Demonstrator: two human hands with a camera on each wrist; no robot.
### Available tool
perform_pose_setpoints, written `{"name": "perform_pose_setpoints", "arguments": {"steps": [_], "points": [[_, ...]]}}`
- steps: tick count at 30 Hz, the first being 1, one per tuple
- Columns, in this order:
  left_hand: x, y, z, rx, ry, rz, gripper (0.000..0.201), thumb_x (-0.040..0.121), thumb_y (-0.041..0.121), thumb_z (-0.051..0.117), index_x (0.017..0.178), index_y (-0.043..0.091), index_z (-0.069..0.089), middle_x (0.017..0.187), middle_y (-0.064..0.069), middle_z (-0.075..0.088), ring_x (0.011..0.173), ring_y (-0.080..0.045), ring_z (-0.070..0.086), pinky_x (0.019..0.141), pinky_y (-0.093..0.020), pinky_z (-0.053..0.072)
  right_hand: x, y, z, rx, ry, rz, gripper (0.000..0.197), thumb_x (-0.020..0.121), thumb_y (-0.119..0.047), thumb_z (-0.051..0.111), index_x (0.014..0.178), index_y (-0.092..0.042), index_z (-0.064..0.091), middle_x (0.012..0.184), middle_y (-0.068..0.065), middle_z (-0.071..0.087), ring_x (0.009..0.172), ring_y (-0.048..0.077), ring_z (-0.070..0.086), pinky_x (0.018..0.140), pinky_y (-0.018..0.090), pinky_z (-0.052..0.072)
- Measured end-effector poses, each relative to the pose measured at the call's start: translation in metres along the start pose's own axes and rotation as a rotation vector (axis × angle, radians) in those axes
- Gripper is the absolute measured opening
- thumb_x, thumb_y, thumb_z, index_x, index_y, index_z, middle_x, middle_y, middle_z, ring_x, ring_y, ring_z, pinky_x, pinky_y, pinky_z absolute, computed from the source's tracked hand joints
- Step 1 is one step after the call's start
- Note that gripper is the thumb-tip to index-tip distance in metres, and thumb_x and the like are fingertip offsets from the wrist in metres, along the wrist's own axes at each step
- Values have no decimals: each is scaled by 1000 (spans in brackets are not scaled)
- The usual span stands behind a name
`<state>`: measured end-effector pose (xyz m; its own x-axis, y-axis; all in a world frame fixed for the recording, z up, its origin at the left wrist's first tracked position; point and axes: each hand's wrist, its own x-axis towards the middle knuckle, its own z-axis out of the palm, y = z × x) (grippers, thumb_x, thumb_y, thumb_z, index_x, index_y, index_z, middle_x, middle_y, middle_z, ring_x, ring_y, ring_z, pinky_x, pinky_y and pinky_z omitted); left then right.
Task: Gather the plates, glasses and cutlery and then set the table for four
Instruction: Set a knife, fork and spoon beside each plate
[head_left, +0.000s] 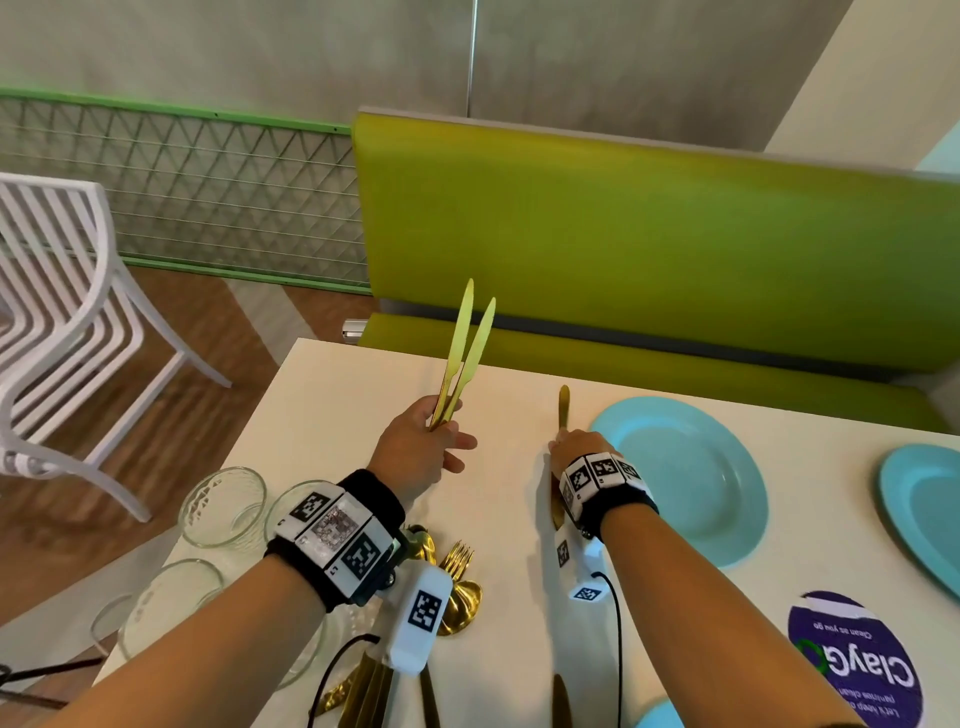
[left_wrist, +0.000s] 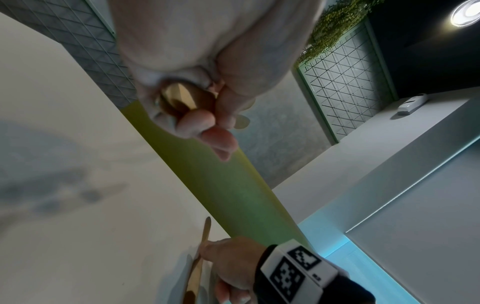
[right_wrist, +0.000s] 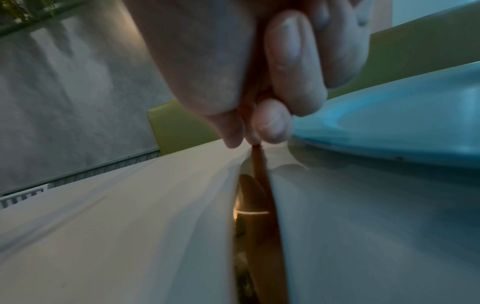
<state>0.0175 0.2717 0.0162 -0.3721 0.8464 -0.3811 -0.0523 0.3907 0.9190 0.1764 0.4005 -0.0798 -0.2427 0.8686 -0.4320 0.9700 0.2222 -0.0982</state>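
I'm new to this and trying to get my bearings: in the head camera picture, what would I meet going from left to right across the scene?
White chair → drinking glasses → left hand holding two gold knives → right hand on a gold knife → blue plate → second blue plate.

Gold knives (head_left: 464, 353) gleam at centre frame above a cream table (head_left: 343, 415); turquoise plates (head_left: 691, 478) sit right, a lime-green bench (head_left: 649, 249) behind, black-and-white checkered wristbands (head_left: 337, 535) in the foreground.
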Motion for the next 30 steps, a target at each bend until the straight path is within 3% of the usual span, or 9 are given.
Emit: {"name": "perform_pose_setpoints", "arguments": {"steps": [5, 8, 11, 14, 18, 21, 24, 27, 30], "points": [[-5, 0, 2, -12, -11, -11, 21, 96, 9, 41, 110, 19, 53, 79, -3, 67, 52, -14, 52, 49, -22, 33, -16, -13, -20, 52, 34, 54, 47, 100, -29, 27, 146, -21, 24, 127, 8, 59, 114, 28, 56, 83, 37, 45], [-11, 3, 5, -33, -30, -39, 21, 96, 10, 40, 110, 18, 52, 78, -3, 67, 50, -12, 49, 46, -20, 31, -44, -24, -41, 111, 92, -23, 44, 101, -32, 27, 145, -31, 28, 138, 11, 49, 120, 31, 52, 94, 41, 45], [-19, 8, 9, -92, -59, -91, 21, 96, 12, 34, 105, 15, 52, 74, -6, 67, 49, -12, 42, 39, -19, 28, -82, -31, -59, 183, 175, -140, 41, 100, -38, 32, 140, -37, 38, 132, 13, 55, 116, 31, 55, 93, 40, 46], [-34, 16, 13, -116, -105, -96, 24, 96, 13, 28, 96, 12, 52, 67, -7, 66, 48, -13, 38, 39, -20, 26, -116, -34, -67, 162, 394, -325, 36, 98, -30, 42, 132, -32, 52, 111, 8, 67, 100, 30, 62, 81, 36, 50], [-64, 25, 21, -3, -251, -75, 27, 94, 8, 27, 84, 9, 52, 63, -8, 64, 47, -12, 34, 41, -21, 22, -161, -35, -67, 162, 621, -516, 24, 82, -20, 55, 97, -23, 74, 77, 5, 68, 61, 29, 66, 50, 34, 52], [-87, 26, 29, 82, -341, -65, 29, 94, 7, 27, 83, 7, 54, 59, -9, 64, 46, -12, 34, 38, -18, 22, -195, -27, -67, 80, 610, -472, 21, 85, -21, 56, 94, -22, 75, 85, 4, 69, 72, 28, 68, 58, 29, 48], [-109, 26, 41, 166, -397, -14, 30, 93, 7, 26, 83, 3, 55, 64, -12, 64, 40, -10, 33, 35, -15, 22, -231, -12, -66, 205, 519, -211, 24, 94, -32, 51, 103, -22, 71, 104, 2, 68, 95, 24, 63, 72, 28, 45], [-133, 24, 58, 179, -465, 23, 31, 91, 6, 27, 81, 4, 56, 55, -5, 61, 32, -6, 31, 32, -13, 20, -261, 6, -58, 441, 463, 37, 37, 89, -46, 54, 82, -12, 67, 82, 8, 67, 76, 22, 59, 65, 28, 44], [-161, 15, 79, 154, -581, 54, 30, 90, 9, 29, 83, 7, 58, 58, -6, 62, 42, -12, 35, 40, -19, 22, -287, 25, -47, 762, 397, 113, 34, 90, -40, 56, 64, -18, 61, 61, -1, 61, 53, 13, 55, 50, 24, 47]]}}
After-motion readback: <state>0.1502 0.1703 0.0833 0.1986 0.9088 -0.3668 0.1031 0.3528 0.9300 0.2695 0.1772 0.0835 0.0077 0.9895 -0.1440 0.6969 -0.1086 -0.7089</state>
